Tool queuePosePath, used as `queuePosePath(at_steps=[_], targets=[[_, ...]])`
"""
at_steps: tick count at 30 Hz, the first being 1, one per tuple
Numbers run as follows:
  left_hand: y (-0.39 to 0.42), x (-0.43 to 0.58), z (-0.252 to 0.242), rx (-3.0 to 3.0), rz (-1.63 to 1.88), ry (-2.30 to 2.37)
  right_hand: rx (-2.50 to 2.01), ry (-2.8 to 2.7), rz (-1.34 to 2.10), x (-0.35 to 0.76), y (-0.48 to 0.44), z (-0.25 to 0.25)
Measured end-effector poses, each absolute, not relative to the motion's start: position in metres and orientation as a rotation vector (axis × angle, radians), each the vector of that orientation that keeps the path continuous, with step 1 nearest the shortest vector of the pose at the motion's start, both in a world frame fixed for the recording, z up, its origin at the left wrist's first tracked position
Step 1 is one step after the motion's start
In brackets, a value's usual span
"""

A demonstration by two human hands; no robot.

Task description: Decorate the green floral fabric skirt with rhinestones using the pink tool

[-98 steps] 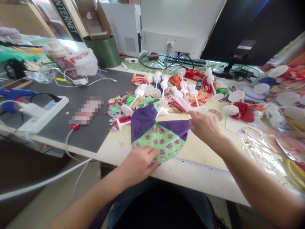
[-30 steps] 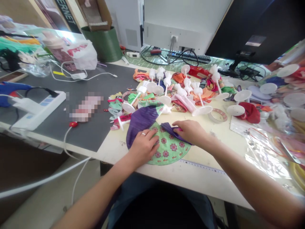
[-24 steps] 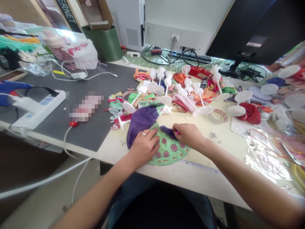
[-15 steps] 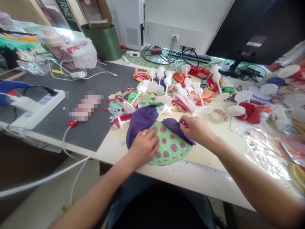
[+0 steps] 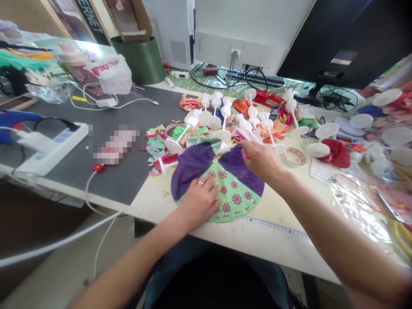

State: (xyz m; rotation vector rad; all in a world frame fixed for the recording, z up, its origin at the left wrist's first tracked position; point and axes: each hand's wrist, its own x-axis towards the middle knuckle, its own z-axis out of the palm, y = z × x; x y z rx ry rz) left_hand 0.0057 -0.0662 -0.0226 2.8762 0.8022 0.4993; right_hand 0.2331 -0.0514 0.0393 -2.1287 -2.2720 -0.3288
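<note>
A round patchwork fabric piece (image 5: pixel 236 210), with purple sections and green flowered ones, lies spread on the table in front of me. My left hand (image 5: pixel 200 201), a ring on one finger, rests palm down on its green lower part with the fingers stretched out. At the upper right edge of the piece, the closed fingers of my right hand (image 5: pixel 262 161) grip the purple section (image 5: pixel 240 165); the fingertips are partly hidden. Just beyond the fabric stand several white plastic stands (image 5: pixel 193 120) among crumpled colourful cloth pieces (image 5: pixel 189 102).
A tape roll (image 5: pixel 294 156) lies right of my right hand, and a ruler (image 5: pixel 280 227) runs along the front edge. On the left are a power strip (image 5: pixel 53 148) and cables. Monitors (image 5: pixel 341 38) stand at the back, and a glossy plastic bag (image 5: pixel 357 206) lies at right.
My right hand has moved slightly up and away, unfolding the purple flap so that it lies flatter. My left hand has shifted a little to the right on the fabric.
</note>
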Motion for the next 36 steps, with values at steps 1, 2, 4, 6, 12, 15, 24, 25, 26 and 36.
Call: queuePosePath(at_steps=[1,2,4,6,12,15,24,25,26,36], targets=[[-0.066,0.001,-0.021,2.871,0.532,0.781,-2.124,-2.316,-0.299,0.232,-0.058,0.040],[-0.065,-0.005,-0.020,2.868,0.571,0.765,-2.114,-2.396,-0.241,0.231,-0.066,0.040],[-0.063,-0.017,-0.018,2.868,0.636,0.755,-2.046,-2.572,-0.137,0.229,-0.084,0.038],[-0.061,-0.029,-0.020,2.876,0.659,0.787,-2.002,-2.719,-0.056,0.229,-0.103,0.033],[-0.067,-0.039,-0.032,2.912,0.649,0.907,-2.122,-2.756,-0.077,0.242,-0.132,0.010],[-0.072,-0.034,-0.033,2.920,0.636,0.919,-2.169,-2.714,-0.126,0.249,-0.134,0.007],[-0.072,-0.033,-0.031,2.914,0.610,0.897,-2.459,-2.384,-0.018,0.246,-0.106,0.012],[-0.072,-0.033,-0.031,2.912,0.611,0.898,-2.483,-2.360,-0.014,0.245,-0.101,0.011],[-0.072,-0.033,-0.031,2.912,0.611,0.897,-2.499,-2.344,-0.016,0.244,-0.096,0.011],[-0.072,-0.032,-0.032,2.909,0.612,0.913,-2.504,-2.358,0.014,0.242,-0.066,0.008]])
